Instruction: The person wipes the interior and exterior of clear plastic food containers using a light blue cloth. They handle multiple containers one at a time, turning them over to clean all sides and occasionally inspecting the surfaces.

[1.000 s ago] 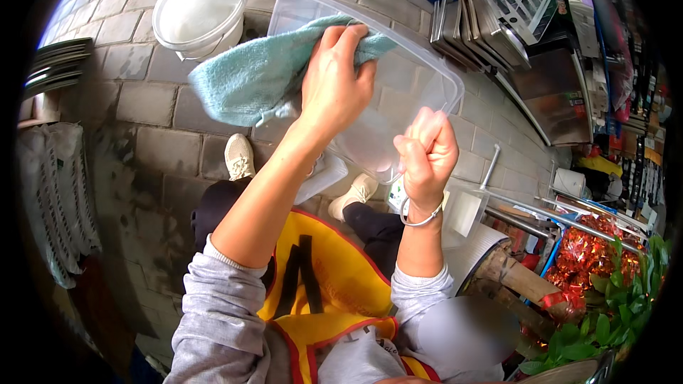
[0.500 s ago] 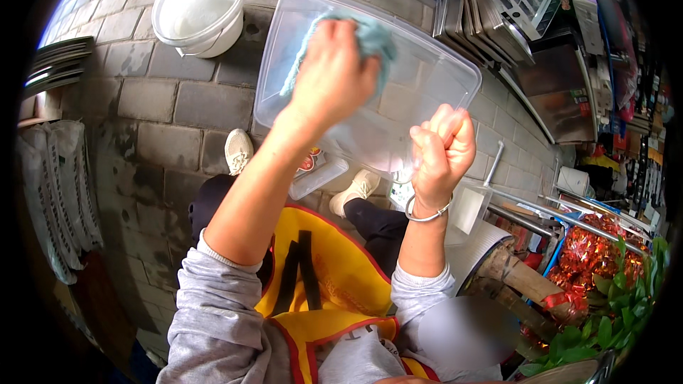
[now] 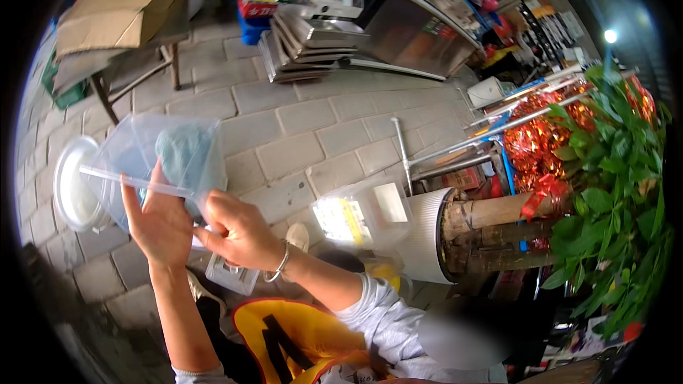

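Observation:
A clear plastic box [image 3: 117, 142] is tilted up in front of me at the left. My left hand [image 3: 162, 224] reaches into it, palm toward me, with its fingers partly hidden behind the box's rim. A teal cloth [image 3: 186, 151] lies at those fingers, seen through the plastic and pressed against the wall. My right hand [image 3: 235, 231], with a bracelet at the wrist, is closed on the box's near right corner.
A white bucket [image 3: 77, 183] stands beyond the box at the left. Clear containers [image 3: 341, 220] sit right of my right hand, by a ribbed white planter [image 3: 425, 235] with a leafy plant [image 3: 605, 171]. Stacked metal trays [image 3: 302, 43] and a cardboard box [image 3: 117, 11] are farther back.
The view has swung to the right. The box has tipped up and turned. My left hand has turned palm toward me with the cloth, and my right hand has come close beside it.

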Tool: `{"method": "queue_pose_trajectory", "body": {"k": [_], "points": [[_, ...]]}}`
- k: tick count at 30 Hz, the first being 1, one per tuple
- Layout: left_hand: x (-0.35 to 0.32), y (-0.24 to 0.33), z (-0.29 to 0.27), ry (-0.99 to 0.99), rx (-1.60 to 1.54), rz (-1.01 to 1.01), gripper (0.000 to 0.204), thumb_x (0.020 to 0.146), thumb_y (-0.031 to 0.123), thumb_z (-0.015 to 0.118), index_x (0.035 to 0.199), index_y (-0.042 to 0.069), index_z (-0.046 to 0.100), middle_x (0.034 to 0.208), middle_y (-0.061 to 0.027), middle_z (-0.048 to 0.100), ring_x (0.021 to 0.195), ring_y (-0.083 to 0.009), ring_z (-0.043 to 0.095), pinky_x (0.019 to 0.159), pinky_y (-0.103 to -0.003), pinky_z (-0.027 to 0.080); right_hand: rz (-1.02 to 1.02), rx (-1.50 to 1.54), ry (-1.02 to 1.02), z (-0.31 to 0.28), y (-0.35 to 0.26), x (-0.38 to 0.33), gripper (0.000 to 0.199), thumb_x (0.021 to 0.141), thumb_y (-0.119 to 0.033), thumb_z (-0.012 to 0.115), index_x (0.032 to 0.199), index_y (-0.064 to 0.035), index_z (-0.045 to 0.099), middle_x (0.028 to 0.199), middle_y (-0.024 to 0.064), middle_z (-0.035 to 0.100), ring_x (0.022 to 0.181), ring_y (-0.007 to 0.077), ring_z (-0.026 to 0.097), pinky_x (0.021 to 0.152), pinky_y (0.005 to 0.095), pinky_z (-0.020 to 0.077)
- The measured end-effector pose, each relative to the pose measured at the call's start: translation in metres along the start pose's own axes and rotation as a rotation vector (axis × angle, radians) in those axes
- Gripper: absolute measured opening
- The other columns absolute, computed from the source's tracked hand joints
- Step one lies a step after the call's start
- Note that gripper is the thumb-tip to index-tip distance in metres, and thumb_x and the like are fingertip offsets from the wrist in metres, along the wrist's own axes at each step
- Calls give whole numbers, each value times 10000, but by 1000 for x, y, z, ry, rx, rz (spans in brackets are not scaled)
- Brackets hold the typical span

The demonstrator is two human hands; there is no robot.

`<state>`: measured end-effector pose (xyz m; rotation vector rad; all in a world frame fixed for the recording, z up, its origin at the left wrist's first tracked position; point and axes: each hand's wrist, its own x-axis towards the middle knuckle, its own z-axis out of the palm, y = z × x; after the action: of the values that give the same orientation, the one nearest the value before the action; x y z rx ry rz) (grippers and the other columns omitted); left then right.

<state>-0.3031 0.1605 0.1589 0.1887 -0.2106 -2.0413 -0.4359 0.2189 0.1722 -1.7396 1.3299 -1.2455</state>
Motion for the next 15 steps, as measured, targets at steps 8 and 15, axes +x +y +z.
{"method": "queue_pose_trajectory", "body": {"k": [8,15], "points": [[-6,-5,3,104,259,25,648,893,446,410,1358,-4,389,1284,-143,514,1189,-260,478,1027,-369,351,122,26,-114,-19,0,-11,280,908,-254,608,757,-44,502,695,30,511,567,64,488,484,239,378],[-8,-11,13,163,1158,46,586,645,118,472,1206,-36,539,1069,-79,571,884,-158,529,771,-244,421,78,-78,582,-65,26,15,299,891,-289,621,1031,-48,511,1034,71,519,886,151,508,741,283,424]]}}
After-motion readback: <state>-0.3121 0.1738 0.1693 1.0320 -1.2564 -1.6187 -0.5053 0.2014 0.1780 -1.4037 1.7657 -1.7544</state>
